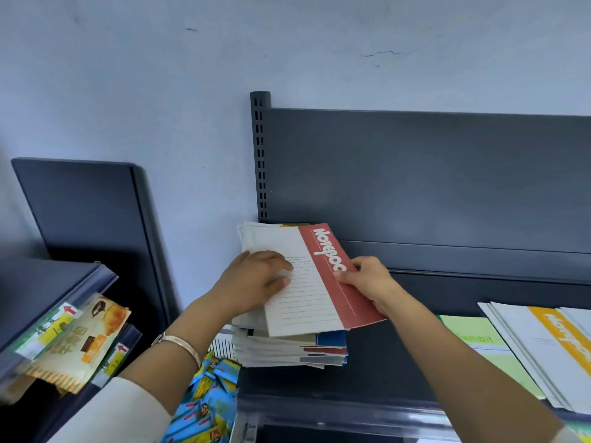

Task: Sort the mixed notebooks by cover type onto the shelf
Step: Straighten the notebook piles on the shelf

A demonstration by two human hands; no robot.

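Head view: the right hand pinches the red-striped notebook by its edge; the left hand rests flat on it. It looks thin, light, floppy.

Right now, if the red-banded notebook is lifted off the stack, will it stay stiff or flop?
Probably floppy: the red-banded notebook looks thin and soft-covered, and the right hand pinches it at one edge. It is likely light, being so thin. Its smooth cover may slide on the uneven stack; the left hand rests flat on it.
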